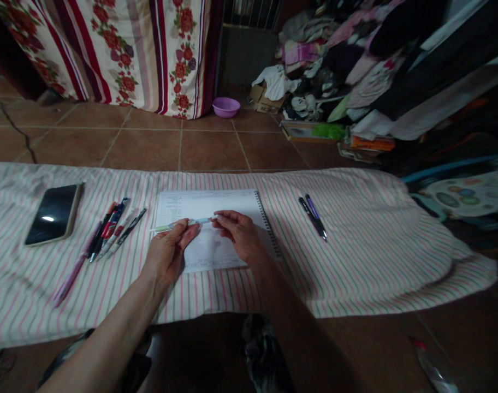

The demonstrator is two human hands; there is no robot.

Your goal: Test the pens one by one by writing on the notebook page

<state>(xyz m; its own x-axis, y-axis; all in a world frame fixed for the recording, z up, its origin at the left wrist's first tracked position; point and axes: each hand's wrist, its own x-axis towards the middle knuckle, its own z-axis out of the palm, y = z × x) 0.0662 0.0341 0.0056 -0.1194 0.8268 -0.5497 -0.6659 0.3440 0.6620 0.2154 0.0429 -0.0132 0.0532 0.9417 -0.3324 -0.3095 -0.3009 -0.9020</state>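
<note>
While the left hand pinches the pale green section of a slim, cylindrical pen, the right hand grips its light blue end. The pen extends over the left edge of a white, coil-bound notebook, on creased, striped cloth.

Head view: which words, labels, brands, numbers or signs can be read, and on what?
None can be read.
Spiral-bound notebook: print, upper left included, too small and blurred.
Pale green-and-blue pen: any marking too small.
Left-side pens and right-side pens: any lettering too small.
Smartphone: dark screen, no text visible.
</note>
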